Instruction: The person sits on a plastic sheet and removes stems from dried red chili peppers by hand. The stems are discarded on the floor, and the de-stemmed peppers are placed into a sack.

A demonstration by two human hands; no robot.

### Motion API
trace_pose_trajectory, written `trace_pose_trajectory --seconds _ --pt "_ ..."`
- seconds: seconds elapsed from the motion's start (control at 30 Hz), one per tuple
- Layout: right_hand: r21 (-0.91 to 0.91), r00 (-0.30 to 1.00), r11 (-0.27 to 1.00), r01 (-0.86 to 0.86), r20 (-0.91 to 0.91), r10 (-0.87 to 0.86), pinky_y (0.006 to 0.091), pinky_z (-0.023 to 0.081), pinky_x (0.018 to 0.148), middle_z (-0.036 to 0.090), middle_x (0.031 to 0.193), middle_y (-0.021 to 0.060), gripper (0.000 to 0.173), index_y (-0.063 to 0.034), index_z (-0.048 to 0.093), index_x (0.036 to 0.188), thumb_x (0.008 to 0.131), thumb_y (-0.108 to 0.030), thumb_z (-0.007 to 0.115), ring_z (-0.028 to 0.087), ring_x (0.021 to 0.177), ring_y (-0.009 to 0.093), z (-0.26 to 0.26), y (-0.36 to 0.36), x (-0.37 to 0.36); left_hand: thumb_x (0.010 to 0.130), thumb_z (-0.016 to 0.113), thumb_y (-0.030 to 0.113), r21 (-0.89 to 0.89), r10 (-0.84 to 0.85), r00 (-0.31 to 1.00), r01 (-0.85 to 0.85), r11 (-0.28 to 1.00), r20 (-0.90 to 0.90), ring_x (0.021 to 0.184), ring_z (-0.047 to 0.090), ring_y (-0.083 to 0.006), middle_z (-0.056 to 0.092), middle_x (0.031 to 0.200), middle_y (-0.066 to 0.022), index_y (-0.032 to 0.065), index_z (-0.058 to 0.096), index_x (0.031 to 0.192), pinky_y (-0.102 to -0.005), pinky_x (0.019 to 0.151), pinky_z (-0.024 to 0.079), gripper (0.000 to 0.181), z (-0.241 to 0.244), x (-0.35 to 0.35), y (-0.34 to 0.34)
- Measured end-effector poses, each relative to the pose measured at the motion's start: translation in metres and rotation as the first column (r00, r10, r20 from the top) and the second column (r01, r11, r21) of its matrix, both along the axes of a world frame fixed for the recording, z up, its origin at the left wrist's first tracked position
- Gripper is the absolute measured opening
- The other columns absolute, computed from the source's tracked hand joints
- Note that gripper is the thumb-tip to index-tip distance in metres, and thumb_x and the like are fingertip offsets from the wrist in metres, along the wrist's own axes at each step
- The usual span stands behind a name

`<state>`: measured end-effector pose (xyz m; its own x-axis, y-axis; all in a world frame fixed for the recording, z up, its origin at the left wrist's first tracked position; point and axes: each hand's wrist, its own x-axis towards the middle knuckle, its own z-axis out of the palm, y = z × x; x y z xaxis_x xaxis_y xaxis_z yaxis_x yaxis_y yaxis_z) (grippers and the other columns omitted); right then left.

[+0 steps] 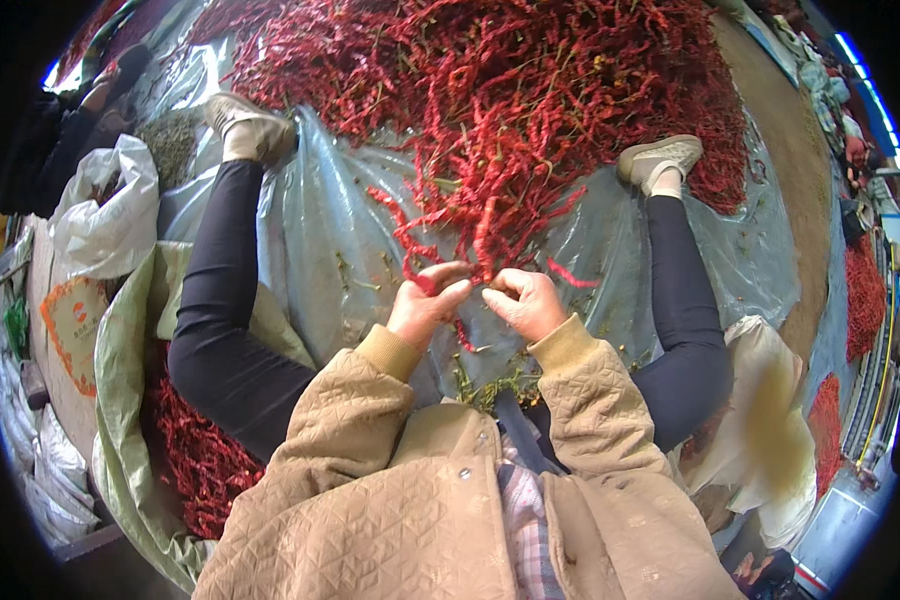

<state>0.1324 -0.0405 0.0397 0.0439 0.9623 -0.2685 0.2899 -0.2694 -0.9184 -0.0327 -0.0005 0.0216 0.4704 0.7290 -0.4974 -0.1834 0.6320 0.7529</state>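
Observation:
My left hand [429,301] is closed around several dried red chili peppers [411,259], which stick out past its fingers. Beside it, my right hand [526,303] has thumb and index finger pinched at the lower end of a thick, wrinkled chili pepper [484,236]. The two hands nearly meet; the exact grip at the fingertips is partly hidden. Just below the left hand hangs or lies another chili [463,336], I cannot tell which. A large heap of dried red chilies [495,90] spreads out in front, with a tongue of it reaching toward my hands. One loose chili [571,274] is right of my right hand.
Clear plastic sheeting [330,225] covers the floor between my outstretched legs. Green stem scraps [495,390] lie close to my body. At left are an open woven sack [124,420] with red chilies [195,450] inside and a white plastic bag [109,217]. Another person's arm [67,142] shows far left.

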Motion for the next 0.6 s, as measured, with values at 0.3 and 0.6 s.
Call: trace_pose_trajectory --seconds 0.3,0.6 --pt "0.092 0.976 0.985 0.148 -0.174 -0.130 0.0231 0.043 0.054 0.057 0.073 0.0019 0.005 0.0004 0.054 0.080 0.080 -0.004 0.056 0.050 0.060 0.005 0.008 -0.012 -0.043 0.081 0.058 0.010 -0.225 0.192 0.936 -0.127 0.966 0.295 0.058 0.045 -0.0100 0.051 0.070 -0.0013 0.0029 0.056 0.090 -0.0240 0.053 0.039 0.012 -0.009 -0.005 -0.009" --pt "0.145 0.994 0.987 -0.069 0.089 0.057 0.0258 0.043 0.064 0.058 0.074 0.0071 0.006 0.0005 0.058 0.082 0.078 -0.004 0.057 0.054 0.069 0.012 -0.002 -0.014 -0.026 0.078 0.060 0.006 -0.171 0.113 0.981 -0.086 0.982 0.159 0.057 0.046 -0.0111 0.050 0.067 -0.0019 0.0026 0.054 0.089 -0.0240 0.052 0.039 0.013 0.002 -0.011 -0.017"
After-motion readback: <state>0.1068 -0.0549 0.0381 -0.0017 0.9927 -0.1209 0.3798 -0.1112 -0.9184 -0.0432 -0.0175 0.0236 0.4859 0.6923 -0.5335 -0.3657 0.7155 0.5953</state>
